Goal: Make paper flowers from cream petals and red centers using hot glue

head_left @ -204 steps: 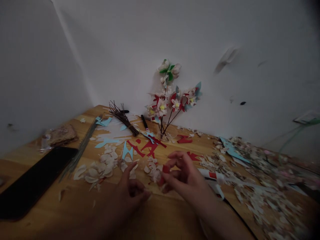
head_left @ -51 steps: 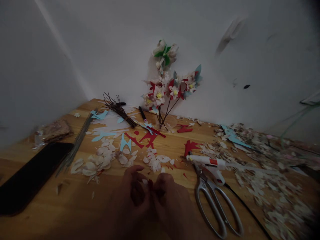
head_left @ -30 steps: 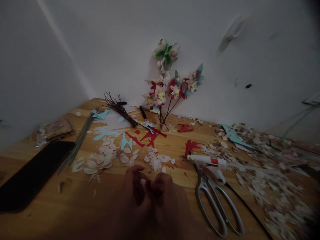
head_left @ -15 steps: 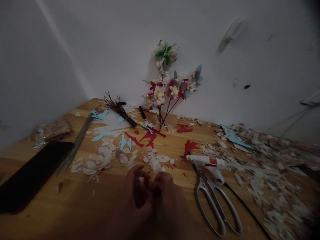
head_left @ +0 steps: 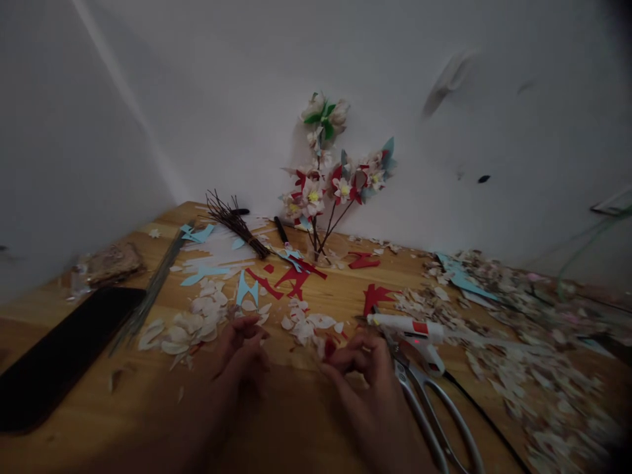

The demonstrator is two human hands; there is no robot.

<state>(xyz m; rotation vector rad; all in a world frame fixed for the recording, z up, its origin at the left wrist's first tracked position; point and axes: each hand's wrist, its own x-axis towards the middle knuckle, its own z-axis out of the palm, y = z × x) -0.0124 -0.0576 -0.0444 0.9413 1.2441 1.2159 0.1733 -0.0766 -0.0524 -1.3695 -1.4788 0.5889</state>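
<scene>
My right hand (head_left: 368, 368) pinches a small red paper piece (head_left: 329, 347) between thumb and fingertips, close to the heap of pale petals in the middle. Its exact shape is too dark to make out. To the left, my left hand (head_left: 241, 352) is apart from it, fingers loosely bent and spread, with nothing visible in them. Pale dried petals (head_left: 210, 306) lie just beyond the left hand. Beside my right hand are a white glue gun (head_left: 407, 326) and silver-handled scissors (head_left: 444, 415), the scissors partly covered by the hand.
Handmade flowers on twigs (head_left: 320, 191) stand against the wall. Red paper scraps (head_left: 296, 280) and blue paper scraps (head_left: 247, 289) lie before them. A twig bundle (head_left: 237, 227), thin wires (head_left: 153, 289) and a black phone (head_left: 69, 355) are left. Loose petals (head_left: 533, 382) cover the right side.
My hands were together at the front centre. They have parted, the left moving left and the right moving right with the red piece. The view has tilted slightly upward.
</scene>
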